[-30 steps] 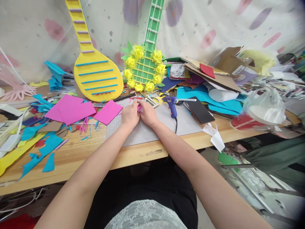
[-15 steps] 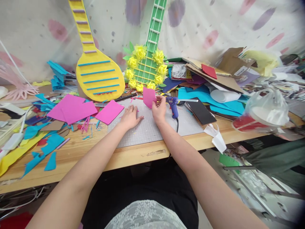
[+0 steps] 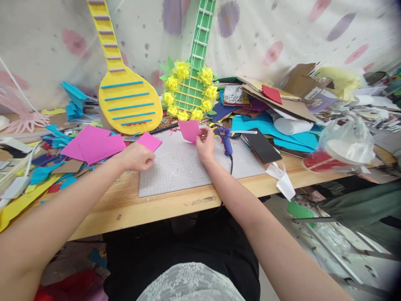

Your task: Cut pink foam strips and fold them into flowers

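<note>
Left hand [image 3: 138, 158]: fingers were curled in, beside the lying pink sheet [image 3: 150, 142]; whether they pinched anything could not be told
Held pink square [image 3: 189, 131]: it was tilted up above the grey mat [image 3: 184, 177], seemingly light, thin and bendy, liable to crease; an edge or corner seemed the best hold
Right hand [image 3: 206, 143]: fingers pinched the square's right edge
Glue gun [image 3: 226, 140]: it lay just beside that hand

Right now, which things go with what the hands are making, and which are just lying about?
Probably part of the job:
pink piece, held by the right hand
grey mat
perhaps the glue gun, close to that hand

Probably just lying about:
black phone
bagged red cup
white paper roll
</note>
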{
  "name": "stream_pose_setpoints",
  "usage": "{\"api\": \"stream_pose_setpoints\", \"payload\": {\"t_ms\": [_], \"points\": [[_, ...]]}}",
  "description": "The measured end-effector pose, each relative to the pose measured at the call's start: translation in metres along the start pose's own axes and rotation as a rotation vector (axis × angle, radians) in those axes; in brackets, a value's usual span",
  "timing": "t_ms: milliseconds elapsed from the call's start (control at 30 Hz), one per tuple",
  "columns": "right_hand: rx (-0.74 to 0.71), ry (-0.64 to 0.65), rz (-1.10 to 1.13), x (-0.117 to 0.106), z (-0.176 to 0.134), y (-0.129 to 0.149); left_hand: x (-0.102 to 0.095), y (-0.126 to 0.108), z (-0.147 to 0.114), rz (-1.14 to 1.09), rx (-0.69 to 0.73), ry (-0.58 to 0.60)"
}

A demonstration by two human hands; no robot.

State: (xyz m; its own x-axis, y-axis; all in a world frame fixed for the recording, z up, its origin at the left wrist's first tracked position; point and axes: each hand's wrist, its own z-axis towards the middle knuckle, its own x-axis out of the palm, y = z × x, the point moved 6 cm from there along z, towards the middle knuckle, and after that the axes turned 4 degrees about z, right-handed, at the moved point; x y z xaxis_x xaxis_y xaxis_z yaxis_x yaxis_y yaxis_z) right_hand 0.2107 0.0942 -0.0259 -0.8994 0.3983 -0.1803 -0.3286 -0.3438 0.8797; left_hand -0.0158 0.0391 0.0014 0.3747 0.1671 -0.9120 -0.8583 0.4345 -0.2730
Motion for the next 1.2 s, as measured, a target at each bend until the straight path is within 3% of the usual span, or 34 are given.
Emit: {"api": "stream_pose_setpoints", "payload": {"t_ms": [167, 233, 300, 400, 467, 600, 767, 867, 1033, 1200], "points": [[-0.025, 0.04, 0.04, 0.003, -0.004, 0.01, -0.018, 0.005, 0.02, -0.012, -0.075, -0.102], [-0.055, 0.085, 0.042, 0.005, -0.008, 0.016, -0.019, 0.007, 0.027, 0.009, -0.005, -0.041], [-0.084, 0.14, 0.032, 0.009, -0.011, 0.022, -0.014, 0.006, 0.03, 0.088, 0.105, 0.103], [-0.119, 0.279, -0.002, 0.018, -0.016, 0.026, -0.019, 0.021, 0.033, 0.268, -0.204, 0.029], [-0.138, 0.397, -0.033, 0.026, -0.02, 0.025, -0.018, 0.02, 0.033, 0.244, -0.3, -0.036], [-0.161, 0.558, -0.109, 0.035, -0.025, 0.022, -0.001, 0.004, 0.031, 0.081, -0.152, -0.133], [-0.259, 0.572, -0.231, 0.036, -0.026, 0.027, 0.026, -0.016, 0.018, -0.01, 0.051, -0.068], [-0.35, 0.612, -0.264, 0.036, -0.028, 0.034, 0.031, -0.022, 0.01, -0.005, 0.067, -0.056], [-0.426, 0.837, -0.261, 0.041, -0.037, 0.037, 0.035, -0.017, 0.01, 0.075, 0.025, -0.053], [-0.4, 0.777, -0.302, 0.042, -0.033, 0.032, 0.036, -0.007, 0.025, 0.121, -0.06, -0.131]]}}
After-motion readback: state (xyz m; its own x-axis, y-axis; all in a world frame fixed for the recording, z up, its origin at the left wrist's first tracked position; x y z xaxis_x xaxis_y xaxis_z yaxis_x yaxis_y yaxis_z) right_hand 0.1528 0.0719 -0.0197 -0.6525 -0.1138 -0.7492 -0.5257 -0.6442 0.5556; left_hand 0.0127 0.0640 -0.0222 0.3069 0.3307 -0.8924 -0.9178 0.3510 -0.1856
